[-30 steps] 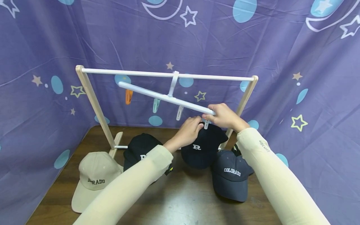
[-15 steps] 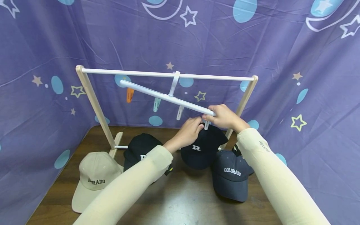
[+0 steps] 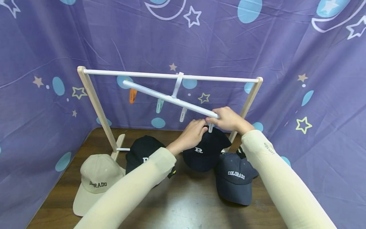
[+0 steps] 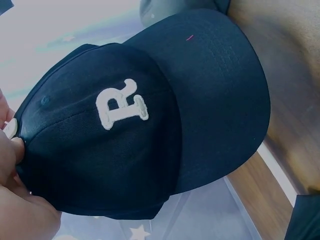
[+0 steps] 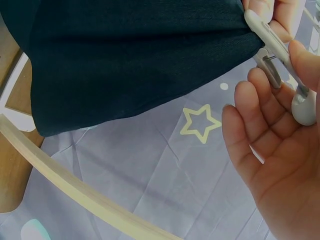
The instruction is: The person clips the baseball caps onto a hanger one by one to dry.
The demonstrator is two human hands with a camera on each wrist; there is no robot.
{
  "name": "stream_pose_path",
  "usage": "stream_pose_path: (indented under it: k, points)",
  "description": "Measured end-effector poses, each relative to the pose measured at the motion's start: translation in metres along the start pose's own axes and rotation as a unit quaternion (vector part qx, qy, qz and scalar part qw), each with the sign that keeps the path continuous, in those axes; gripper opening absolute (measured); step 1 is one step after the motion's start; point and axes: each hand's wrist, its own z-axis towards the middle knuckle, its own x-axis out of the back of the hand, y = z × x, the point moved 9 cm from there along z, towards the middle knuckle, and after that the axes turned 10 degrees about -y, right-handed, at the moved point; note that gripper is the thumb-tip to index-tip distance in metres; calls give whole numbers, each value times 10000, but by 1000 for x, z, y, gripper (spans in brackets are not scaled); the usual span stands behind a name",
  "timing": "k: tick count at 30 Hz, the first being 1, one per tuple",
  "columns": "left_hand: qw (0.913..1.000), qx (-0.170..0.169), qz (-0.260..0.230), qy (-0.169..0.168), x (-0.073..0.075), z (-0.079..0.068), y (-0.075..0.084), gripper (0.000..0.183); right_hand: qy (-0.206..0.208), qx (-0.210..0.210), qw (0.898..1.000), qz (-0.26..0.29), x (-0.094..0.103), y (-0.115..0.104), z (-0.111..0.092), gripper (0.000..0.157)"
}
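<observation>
My left hand pinches the top edge of a black cap with a white letter R, which hangs brim down in the left wrist view. My right hand is at the low right end of a tilted white hanger bar. Its thumb and fingers pinch a white clothespin hanging from that end. The cap's gathered edge lies at the clothespin's tip, beside my left fingertips. Other clothespins, orange, mint and white, hang along the bar.
The hanger hooks over the white rail of a wooden stand. On the table sit a beige cap, another black cap and a dark grey cap. A purple curtain hangs behind.
The hanger bar's left end has shifted slightly right and up. The held black cap has swung a little to the left; both hands stay nearly in place.
</observation>
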Motion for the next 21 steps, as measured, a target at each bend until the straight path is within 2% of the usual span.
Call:
stream_pose_path:
  k: [21]
  points:
    - [9999, -15, -48, -91, -3, -1, -1, 17, -230, -304, 9990, 219, -5, 6, 0, 32]
